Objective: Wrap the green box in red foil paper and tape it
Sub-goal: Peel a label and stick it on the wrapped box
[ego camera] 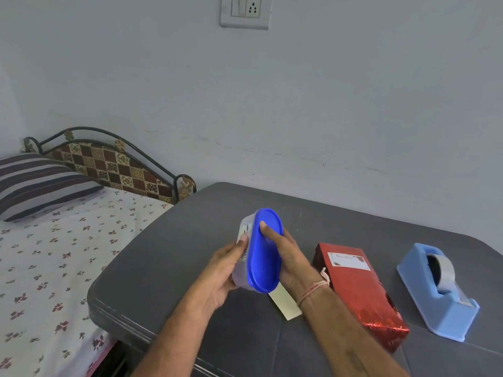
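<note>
The grey table (pixel 190 268) carries the box (pixel 359 292), lying flat to the right of the person's arms and covered in red foil (pixel 381 319), with no green showing and a label on top. It looks stiff and probably light. The foil seems slippery and easily creased, and its near end is crumpled, so the long flat sides are the safer place to hold it. A blue tape holder (pixel 438 295) stands just beyond. The left hand (pixel 220 270) and right hand (pixel 288 257) both clasp a blue-lidded tub (pixel 265 257) above a paper strip (pixel 285 306).
</note>
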`<act>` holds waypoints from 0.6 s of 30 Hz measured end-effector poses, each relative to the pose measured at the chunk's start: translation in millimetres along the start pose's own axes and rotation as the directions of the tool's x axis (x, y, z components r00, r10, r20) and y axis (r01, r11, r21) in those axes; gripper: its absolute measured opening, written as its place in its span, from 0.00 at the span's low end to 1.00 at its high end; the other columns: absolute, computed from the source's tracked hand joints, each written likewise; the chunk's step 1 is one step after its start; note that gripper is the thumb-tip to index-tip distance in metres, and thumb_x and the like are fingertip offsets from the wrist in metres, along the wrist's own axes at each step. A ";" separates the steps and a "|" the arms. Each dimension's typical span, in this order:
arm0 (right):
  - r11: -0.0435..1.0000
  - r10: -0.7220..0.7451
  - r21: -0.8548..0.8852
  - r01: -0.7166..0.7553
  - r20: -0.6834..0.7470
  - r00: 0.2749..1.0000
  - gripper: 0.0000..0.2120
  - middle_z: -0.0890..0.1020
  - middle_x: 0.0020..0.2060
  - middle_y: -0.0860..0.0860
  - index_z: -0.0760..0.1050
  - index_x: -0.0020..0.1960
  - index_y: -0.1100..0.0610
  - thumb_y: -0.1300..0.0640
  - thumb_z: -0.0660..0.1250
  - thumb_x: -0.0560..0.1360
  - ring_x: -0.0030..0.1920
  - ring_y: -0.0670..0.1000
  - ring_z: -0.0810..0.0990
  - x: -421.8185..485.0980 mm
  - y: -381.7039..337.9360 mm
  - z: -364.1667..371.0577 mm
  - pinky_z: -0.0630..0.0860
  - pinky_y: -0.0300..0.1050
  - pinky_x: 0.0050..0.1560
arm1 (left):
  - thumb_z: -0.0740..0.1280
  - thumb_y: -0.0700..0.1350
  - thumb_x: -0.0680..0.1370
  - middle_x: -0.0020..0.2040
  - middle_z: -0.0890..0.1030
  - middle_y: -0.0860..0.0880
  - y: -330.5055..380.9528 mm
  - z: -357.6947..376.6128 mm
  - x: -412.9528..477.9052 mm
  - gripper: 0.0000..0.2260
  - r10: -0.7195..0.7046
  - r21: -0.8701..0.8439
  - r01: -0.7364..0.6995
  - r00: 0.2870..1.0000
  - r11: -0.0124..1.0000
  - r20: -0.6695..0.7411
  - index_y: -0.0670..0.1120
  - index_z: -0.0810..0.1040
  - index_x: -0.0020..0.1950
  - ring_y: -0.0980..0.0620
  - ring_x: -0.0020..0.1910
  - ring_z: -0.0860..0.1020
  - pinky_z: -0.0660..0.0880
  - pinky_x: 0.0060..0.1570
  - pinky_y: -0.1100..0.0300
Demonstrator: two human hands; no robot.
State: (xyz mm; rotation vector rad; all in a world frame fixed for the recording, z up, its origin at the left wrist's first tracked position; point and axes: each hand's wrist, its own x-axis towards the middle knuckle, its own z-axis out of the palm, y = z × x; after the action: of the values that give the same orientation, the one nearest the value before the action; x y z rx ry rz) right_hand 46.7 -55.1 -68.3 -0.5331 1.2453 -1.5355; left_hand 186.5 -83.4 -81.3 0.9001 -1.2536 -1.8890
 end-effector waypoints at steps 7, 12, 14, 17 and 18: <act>0.991 -0.008 -0.137 -0.010 -0.131 0.991 0.26 0.81 0.56 0.54 0.70 0.58 0.51 0.32 0.71 0.73 0.56 0.56 0.82 8.5 0.4 14.9 0.81 0.58 0.58 | 0.59 0.66 0.80 0.31 0.76 0.59 -11.1 16.2 6.6 0.22 0.298 0.366 -0.199 0.925 0.909 -0.235 0.49 0.74 0.40 0.55 0.34 0.75 0.69 0.35 0.60; 0.905 -0.142 -0.423 0.043 -0.204 0.969 0.41 0.81 0.52 0.50 0.75 0.53 0.53 0.17 0.57 0.64 0.50 0.53 0.80 26.8 -12.0 25.7 0.79 0.54 0.56 | 0.53 0.61 0.84 0.30 0.73 0.53 -10.9 14.6 7.8 0.23 0.444 0.599 -0.221 0.859 0.770 -0.254 0.50 0.67 0.35 0.54 0.30 0.70 0.64 0.33 0.57; 0.906 -0.181 -0.417 0.078 -0.213 0.960 0.35 0.81 0.49 0.49 0.73 0.49 0.53 0.20 0.56 0.70 0.47 0.51 0.80 21.5 -7.7 30.3 0.77 0.50 0.52 | 0.53 0.61 0.84 0.30 0.75 0.50 -6.9 9.4 15.5 0.25 0.445 0.674 -0.149 0.847 0.724 -0.291 0.48 0.68 0.34 0.51 0.30 0.72 0.65 0.32 0.55; 0.876 -0.246 -0.455 0.158 -0.141 0.959 0.23 0.79 0.51 0.47 0.70 0.57 0.53 0.33 0.56 0.81 0.50 0.47 0.79 12.7 19.2 36.7 0.75 0.47 0.50 | 0.54 0.64 0.83 0.34 0.79 0.45 -1.8 -10.8 38.1 0.27 0.364 0.633 -0.014 0.828 0.774 -0.427 0.46 0.72 0.33 0.44 0.35 0.77 0.67 0.35 0.53; 0.858 -0.278 -0.475 0.194 -0.113 0.954 0.19 0.79 0.55 0.48 0.68 0.60 0.52 0.37 0.56 0.83 0.54 0.48 0.79 10.7 34.3 39.1 0.75 0.47 0.54 | 0.55 0.64 0.82 0.36 0.80 0.44 -0.3 -17.6 44.9 0.28 0.337 0.620 0.021 0.824 0.785 -0.455 0.46 0.72 0.32 0.42 0.37 0.78 0.68 0.36 0.53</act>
State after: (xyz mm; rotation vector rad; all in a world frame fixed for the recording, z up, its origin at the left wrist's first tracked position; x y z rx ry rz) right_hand 90.1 -79.0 -87.7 -0.9007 1.7565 -1.5128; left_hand 177.6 -129.0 -94.4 1.4788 -1.5117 -0.9466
